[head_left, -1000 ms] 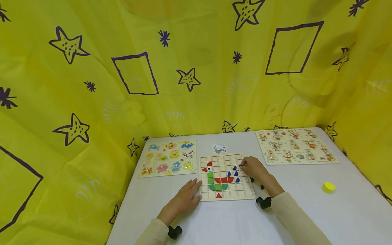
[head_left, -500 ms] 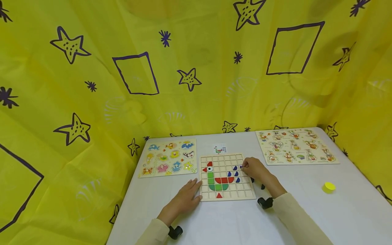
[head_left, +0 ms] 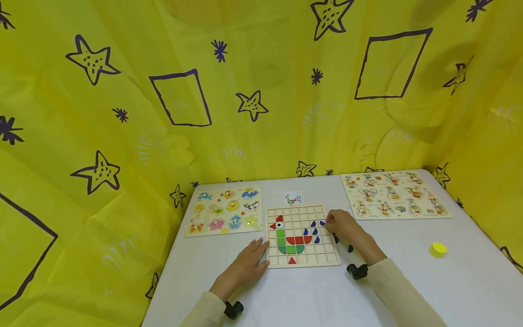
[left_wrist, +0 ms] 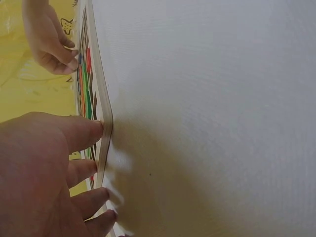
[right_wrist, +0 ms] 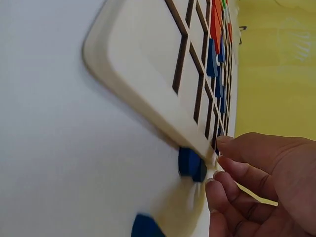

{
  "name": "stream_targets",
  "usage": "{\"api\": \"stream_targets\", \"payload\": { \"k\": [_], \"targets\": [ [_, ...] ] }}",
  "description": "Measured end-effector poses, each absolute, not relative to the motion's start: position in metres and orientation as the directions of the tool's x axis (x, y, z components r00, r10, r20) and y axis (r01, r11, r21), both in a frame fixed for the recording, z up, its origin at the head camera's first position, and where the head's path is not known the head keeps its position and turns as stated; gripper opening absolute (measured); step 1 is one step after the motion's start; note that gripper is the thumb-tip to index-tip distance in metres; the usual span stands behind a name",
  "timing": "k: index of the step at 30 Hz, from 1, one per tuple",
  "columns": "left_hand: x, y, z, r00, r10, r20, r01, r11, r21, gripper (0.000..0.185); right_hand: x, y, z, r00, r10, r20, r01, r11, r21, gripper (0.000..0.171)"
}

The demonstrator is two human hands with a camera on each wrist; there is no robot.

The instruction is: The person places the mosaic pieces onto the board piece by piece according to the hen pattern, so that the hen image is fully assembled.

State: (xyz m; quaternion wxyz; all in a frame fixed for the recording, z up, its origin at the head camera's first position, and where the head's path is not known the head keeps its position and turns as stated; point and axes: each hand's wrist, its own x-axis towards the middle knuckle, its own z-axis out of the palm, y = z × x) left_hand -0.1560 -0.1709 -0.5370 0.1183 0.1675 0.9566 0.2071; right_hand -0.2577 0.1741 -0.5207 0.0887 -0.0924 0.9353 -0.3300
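Note:
A square wooden grid board bears a bird pattern of flat pieces: a white eye disc, green squares, a red body piece and a red triangle. Several blue half-round pieces form its tail. My left hand rests at the board's left edge, fingers spread, thumb and fingertips touching the rim in the left wrist view. At the right rim, my right hand has its fingertips just beside a blue piece lying on the grid; thumb and forefinger stand slightly apart.
Loose blue pieces lie on the white table beside the board's right edge. A small pattern card is behind the board. Animal puzzle boards stand at back left and back right. A yellow cylinder sits far right.
The right hand's fingers have come down and drawn slightly rightward off the blue piece, which now shows more fully on the grid. My left hand has stayed in place.

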Motion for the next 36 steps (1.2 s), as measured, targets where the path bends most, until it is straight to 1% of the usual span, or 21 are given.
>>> {"api": "stream_targets", "payload": {
  "k": [5,9,13,18,24,28,32,36],
  "targets": [
    [-0.156,-0.171,-0.538,-0.915,0.372,-0.155,0.272,0.855,0.441,0.064,-0.252,0.189,-0.512,-0.967,-0.223,-0.125,-0.105,0.792,-0.601,0.015],
    [-0.156,-0.171,-0.538,-0.916,0.367,-0.162,0.267,0.859,0.438,0.064,-0.250,0.204,-0.507,-0.947,-0.273,-0.167,-0.132,0.809,-0.573,0.020],
    [-0.156,-0.171,-0.537,-0.917,0.360,-0.172,0.257,0.863,0.436,0.064,-0.251,0.212,-0.514,-0.928,-0.315,-0.197,-0.152,0.805,-0.574,0.020],
    [-0.155,-0.170,-0.536,-0.917,0.363,-0.166,0.262,0.862,0.434,0.064,-0.251,0.211,-0.525,-0.925,-0.344,-0.160,-0.192,0.789,-0.584,0.018],
    [-0.156,-0.170,-0.536,-0.916,0.363,-0.169,0.261,0.862,0.435,0.064,-0.248,0.209,-0.524,-0.915,-0.383,-0.127,-0.235,0.761,-0.604,0.017],
    [-0.156,-0.169,-0.536,-0.916,0.362,-0.171,0.258,0.861,0.438,0.064,-0.246,0.208,-0.525,-0.911,-0.390,-0.132,-0.235,0.756,-0.611,0.015],
    [-0.155,-0.169,-0.536,-0.917,0.356,-0.177,0.252,0.864,0.436,0.064,-0.245,0.208,-0.525,-0.919,-0.374,-0.123,-0.243,0.784,-0.572,0.013],
    [-0.156,-0.169,-0.535,-0.918,0.354,-0.177,0.249,0.864,0.438,0.064,-0.244,0.206,-0.524,-0.942,-0.315,-0.116,-0.216,0.833,-0.509,0.022]
  ]
}}
